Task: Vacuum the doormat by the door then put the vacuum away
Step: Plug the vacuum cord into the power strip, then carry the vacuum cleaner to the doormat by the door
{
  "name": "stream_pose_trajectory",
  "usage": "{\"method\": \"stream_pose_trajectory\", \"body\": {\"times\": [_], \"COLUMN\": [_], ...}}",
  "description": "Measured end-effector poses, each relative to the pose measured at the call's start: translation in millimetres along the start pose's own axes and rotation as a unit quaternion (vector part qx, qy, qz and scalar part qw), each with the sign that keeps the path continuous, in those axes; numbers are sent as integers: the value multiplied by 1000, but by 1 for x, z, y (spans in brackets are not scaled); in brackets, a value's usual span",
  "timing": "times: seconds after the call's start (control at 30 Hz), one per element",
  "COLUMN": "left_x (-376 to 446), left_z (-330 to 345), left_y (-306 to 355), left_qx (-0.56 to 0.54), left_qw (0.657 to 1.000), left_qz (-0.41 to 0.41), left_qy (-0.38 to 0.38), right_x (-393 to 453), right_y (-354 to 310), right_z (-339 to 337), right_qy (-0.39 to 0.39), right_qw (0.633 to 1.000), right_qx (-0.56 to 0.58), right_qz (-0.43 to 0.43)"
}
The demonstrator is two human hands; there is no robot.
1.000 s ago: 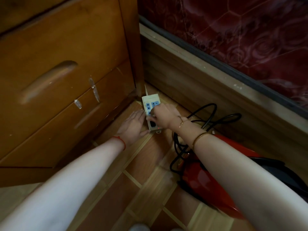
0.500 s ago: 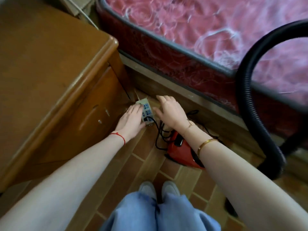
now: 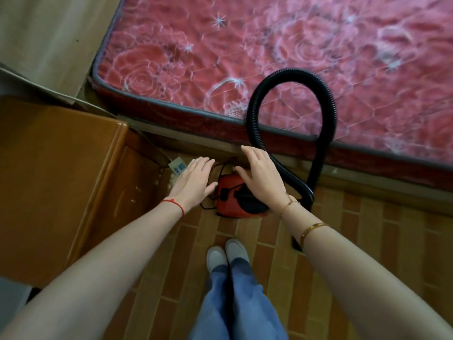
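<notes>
Red mattress (image 3: 282, 57) fills the top, wooden cabinet (image 3: 56, 173) at left, and the red vacuum (image 3: 230, 204) sits on the floor between, hose (image 3: 255, 114) looping up; left hand (image 3: 193, 182) and right hand (image 3: 262, 177) hover flat above it, each grip loose, holding nothing; power strip (image 3: 177, 166) just beside.

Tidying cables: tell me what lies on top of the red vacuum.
A black cord runs across the red vacuum, and the black hose joins its top. The right hand hides the rest.
</notes>
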State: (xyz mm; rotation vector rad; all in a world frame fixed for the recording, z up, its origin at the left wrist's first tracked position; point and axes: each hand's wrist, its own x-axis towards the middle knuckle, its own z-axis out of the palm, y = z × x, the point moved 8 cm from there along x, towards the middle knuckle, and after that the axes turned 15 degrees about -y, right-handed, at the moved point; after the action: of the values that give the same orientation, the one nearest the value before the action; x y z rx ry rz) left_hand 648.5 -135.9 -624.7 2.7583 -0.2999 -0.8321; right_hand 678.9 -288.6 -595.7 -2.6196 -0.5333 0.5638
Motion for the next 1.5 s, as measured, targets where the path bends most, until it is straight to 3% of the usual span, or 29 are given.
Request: {"method": "stream_pose_trajectory", "body": {"times": [0.23, 0.63, 1.03, 1.17, 1.5], "left_x": [7, 62, 128, 139, 164], "left_z": [16, 73, 166, 188, 233], "left_y": [67, 121, 113, 110, 95], "left_qx": [31, 76, 75, 92, 82], "left_qw": [996, 987, 980, 975, 965], "left_qz": [65, 98, 59, 71, 27], "left_qy": [-48, -98, -177, -187, -247], "right_x": [-59, -89, -52, -45, -37], "right_y": [66, 186, 261, 272, 300], "right_z": [-21, 13, 85, 95, 96], "right_qy": [35, 7, -26, 27, 115], "right_qw": [994, 963, 942, 931, 916], "right_qx": [13, 89, 162, 226, 258], "right_qz": [100, 254, 291, 284, 285]}}
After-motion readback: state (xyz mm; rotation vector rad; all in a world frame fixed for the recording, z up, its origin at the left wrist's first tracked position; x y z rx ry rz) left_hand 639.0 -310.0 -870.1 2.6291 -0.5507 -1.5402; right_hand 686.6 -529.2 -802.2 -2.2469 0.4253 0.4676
